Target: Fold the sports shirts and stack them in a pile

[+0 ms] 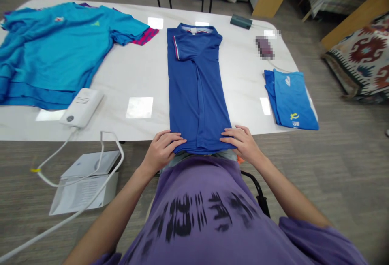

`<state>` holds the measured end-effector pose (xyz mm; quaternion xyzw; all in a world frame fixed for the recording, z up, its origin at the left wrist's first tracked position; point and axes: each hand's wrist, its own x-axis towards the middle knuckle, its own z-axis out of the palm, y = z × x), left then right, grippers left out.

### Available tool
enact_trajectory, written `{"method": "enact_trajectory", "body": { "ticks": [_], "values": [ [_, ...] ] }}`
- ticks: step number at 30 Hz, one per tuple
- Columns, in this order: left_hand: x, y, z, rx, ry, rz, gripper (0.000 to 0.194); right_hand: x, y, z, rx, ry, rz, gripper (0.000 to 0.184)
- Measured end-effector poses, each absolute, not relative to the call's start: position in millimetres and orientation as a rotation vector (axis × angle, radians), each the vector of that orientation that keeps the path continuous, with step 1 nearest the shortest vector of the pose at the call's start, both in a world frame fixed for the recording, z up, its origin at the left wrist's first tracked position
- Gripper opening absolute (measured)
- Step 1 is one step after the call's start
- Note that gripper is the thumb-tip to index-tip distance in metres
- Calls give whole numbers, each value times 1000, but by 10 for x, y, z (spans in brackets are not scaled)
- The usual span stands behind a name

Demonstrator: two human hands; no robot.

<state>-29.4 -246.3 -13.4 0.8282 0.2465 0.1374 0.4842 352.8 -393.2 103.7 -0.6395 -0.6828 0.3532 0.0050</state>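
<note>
A dark blue polo shirt (196, 90) lies on the white table (139, 74), its sides folded in so it forms a long strip running from the far side to the near edge. My left hand (162, 148) pinches the shirt's bottom left corner at the table's near edge. My right hand (241, 143) grips the bottom right corner, fingers curled over the hem.
A pile of turquoise shirts (57, 50) covers the table's left part. A folded light blue shirt (291, 99) lies at the right. A white device (81, 107) with cables sits near the front edge, a white box (85, 182) on the floor below, and a dark case (241, 21) at the back.
</note>
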Motion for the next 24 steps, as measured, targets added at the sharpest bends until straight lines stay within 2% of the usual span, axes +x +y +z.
{"method": "enact_trajectory", "body": {
  "ticks": [7,10,13,15,17,21,24],
  "values": [
    [-429,-2530,544,1690,652,404,31,3494,-3940,1617,-1834,-1815,1403,42],
    [-317,-2203,836,1566,705,470,27,3582,-3550,1847,-1871,-1683,1440,36],
    [3,-1579,872,1559,915,560,20,3805,-2823,1870,-2058,-1629,1284,29],
    [336,-1013,678,1595,1082,655,22,4032,-2193,1691,-2162,-1620,1094,31],
    [745,-372,293,1600,1188,747,38,4310,-1508,1333,-2201,-1606,982,42],
    [1590,793,-878,1520,1215,727,61,4892,-305,203,-2265,-1620,959,64],
    [2030,1199,-1701,1591,1331,479,64,5179,170,-691,-2423,-1639,840,76]
  ]
}}
